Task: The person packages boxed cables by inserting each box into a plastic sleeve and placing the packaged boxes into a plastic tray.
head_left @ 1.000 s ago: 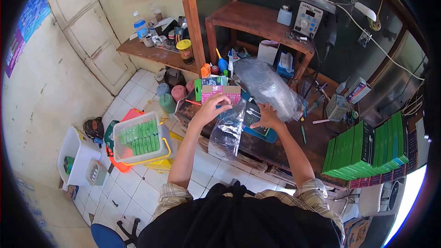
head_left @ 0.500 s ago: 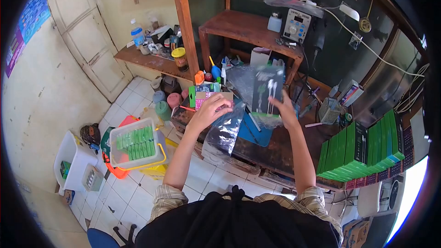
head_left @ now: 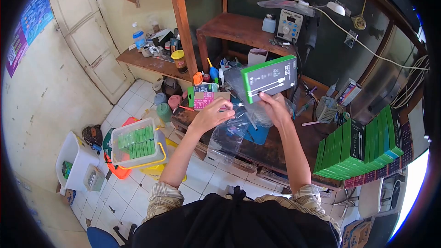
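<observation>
My right hand (head_left: 274, 109) grips the lower edge of a black box with green sides (head_left: 271, 79), which has white cables pictured on its face. Raised above the workbench, the box is tilted. My left hand (head_left: 212, 117) has its fingers pinched on a clear plastic bag (head_left: 228, 140) that hangs over the bench's front edge. More clear plastic lies behind and below the box; whether it is the same piece I cannot tell. Beyond my left hand is a pink printed carton (head_left: 206, 99). A blue mat (head_left: 257, 135) lies under the plastic.
Rows of green boxes (head_left: 356, 144) stand on the bench at right. A clear tub (head_left: 138, 158) of green packs sits on the floor at left. A hot-air station (head_left: 289, 25) is on the raised shelf (head_left: 234, 27). A wire basket (head_left: 327, 109) stands farther back.
My right hand has turned and lifted the box, so its green side now shows. The plastic bag at my left hand has shifted slightly and spread; that hand stays nearly in place.
</observation>
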A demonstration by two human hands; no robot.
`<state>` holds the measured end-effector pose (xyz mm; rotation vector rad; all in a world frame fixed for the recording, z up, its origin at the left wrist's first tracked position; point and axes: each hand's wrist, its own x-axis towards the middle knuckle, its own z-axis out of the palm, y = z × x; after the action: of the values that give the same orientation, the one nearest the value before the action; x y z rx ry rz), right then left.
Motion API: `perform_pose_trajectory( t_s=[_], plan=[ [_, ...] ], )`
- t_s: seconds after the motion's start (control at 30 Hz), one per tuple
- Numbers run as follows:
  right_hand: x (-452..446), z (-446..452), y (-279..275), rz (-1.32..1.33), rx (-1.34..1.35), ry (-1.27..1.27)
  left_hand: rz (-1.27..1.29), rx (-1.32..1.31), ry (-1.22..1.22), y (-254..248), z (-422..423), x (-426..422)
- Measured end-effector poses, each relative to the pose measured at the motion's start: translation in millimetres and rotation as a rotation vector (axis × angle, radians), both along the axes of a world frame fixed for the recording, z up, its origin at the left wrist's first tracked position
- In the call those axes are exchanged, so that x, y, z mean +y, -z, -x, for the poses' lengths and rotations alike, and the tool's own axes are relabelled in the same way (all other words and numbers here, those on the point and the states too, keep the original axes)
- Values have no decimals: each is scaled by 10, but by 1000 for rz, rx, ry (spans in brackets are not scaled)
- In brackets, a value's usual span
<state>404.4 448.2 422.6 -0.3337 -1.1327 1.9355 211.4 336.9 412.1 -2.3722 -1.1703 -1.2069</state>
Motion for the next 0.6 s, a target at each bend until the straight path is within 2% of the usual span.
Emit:
perform_pose_trajectory(
  t_s=[0.07, 0.13, 0.23, 0.6],
  plan=[
    [-5, 64, 8, -176, -209, 137, -6, 45, 12, -11, -26, 18],
    [-57, 107, -31, -189, -180, 167, -12, 42, 11, -16, -58, 32],
    [-99, 89, -18, -278, -296, 139, -22, 35, 1, -36, -79, 29],
    [-155, -234, 71, -213, -346, 58, 12, 14, -67, -20, -96, -21]
  ],
)
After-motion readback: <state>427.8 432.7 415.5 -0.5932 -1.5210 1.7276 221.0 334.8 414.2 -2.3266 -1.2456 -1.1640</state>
